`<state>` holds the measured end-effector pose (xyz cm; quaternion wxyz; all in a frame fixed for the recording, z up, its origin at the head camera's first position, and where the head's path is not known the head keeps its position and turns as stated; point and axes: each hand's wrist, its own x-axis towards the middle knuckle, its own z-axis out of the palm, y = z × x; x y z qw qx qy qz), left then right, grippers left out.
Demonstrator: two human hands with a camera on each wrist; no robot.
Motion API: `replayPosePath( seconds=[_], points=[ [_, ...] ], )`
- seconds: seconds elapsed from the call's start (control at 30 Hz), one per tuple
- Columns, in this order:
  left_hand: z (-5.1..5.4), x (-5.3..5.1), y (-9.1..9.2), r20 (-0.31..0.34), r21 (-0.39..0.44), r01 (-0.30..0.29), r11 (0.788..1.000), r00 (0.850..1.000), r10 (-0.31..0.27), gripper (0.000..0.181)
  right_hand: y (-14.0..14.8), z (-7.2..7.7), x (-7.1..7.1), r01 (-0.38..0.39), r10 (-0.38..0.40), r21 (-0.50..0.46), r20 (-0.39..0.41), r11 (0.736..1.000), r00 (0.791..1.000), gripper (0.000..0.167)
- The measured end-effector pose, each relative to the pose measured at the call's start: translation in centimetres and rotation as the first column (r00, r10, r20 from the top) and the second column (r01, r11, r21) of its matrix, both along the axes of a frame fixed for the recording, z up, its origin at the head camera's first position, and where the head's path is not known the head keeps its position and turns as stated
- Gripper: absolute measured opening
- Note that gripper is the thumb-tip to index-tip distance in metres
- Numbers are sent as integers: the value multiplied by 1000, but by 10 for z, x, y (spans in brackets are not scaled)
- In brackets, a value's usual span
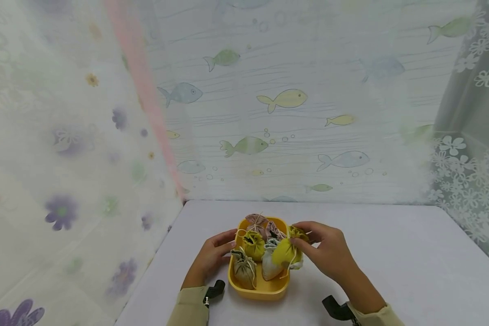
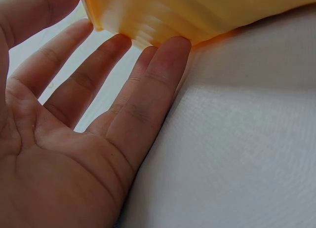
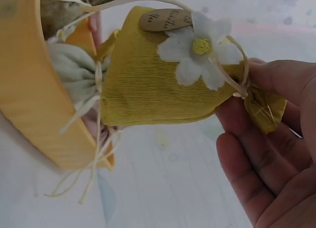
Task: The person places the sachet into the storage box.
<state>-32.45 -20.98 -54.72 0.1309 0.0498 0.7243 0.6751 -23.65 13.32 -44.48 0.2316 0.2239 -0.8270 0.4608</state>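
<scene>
A yellow plastic bin (image 1: 261,294) holds several small drawstring pouches. My right hand (image 1: 331,253) pinches a yellow drawstring pouch (image 3: 148,85) by its gathered neck, above the bin's right rim. On that pouch I see a white cloth flower (image 3: 190,70) and a brown tag (image 3: 163,20). My left hand (image 1: 212,256) is at the bin's left side, its extended fingers (image 2: 153,85) touching the outer wall. Inside the bin are a greenish-brown pouch (image 1: 244,271), another yellow pouch (image 1: 253,249), a pale grey pouch (image 1: 270,262) and pinkish pouches (image 1: 256,222) at the back.
The bin stands on a white-covered table (image 1: 391,253). Behind it hangs a curtain (image 1: 293,136) printed with fish, and a flowered curtain (image 1: 65,158) is on the left. Black wrist mounts (image 1: 337,309) sit by both sleeves. Pale cords (image 3: 94,173) dangle over the bin's edge.
</scene>
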Motion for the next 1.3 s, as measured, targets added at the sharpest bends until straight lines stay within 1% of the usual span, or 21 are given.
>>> replayPosePath(
  seconds=[0.17,0.43,0.63,0.73,0.87,0.93,1.0,1.17,1.23,1.3],
  points=[
    [-1,0,0,6,3,-2,1000,1000,2,66,-6,-2,2,-12,12,-29,27,1000,1000,29],
    [0,0,0,3,0,-3,1000,1000,3,65,-19,-9,2,-40,49,-74,123,996,991,25],
    [1,1,0,17,5,-13,1000,1000,13,61,-27,-18,1,-62,76,-77,202,995,976,23],
    [2,2,0,11,0,-9,1000,1000,9,62,-29,-21,1,-76,92,-78,236,994,967,21],
    [2,1,-1,4,-8,-2,1000,1000,2,63,-32,-26,-2,-70,84,-60,279,996,957,19],
    [2,0,-2,8,-9,-7,1000,1000,7,63,-33,-28,-3,-63,75,-51,295,997,953,18],
    [1,-1,-2,-7,-9,-7,1000,1000,7,64,-35,-29,-4,-59,69,-42,307,997,949,18],
    [-1,-1,-2,-1,2,-5,1000,1000,5,64,-37,-30,-3,-56,65,-35,338,998,939,17],
    [-1,-1,-2,12,10,-5,1000,1000,5,63,-38,-31,-1,-65,72,-32,340,997,938,17],
    [0,0,-2,8,8,-3,1000,1000,2,63,-39,-32,-1,-81,85,-24,330,996,940,17]
  ],
)
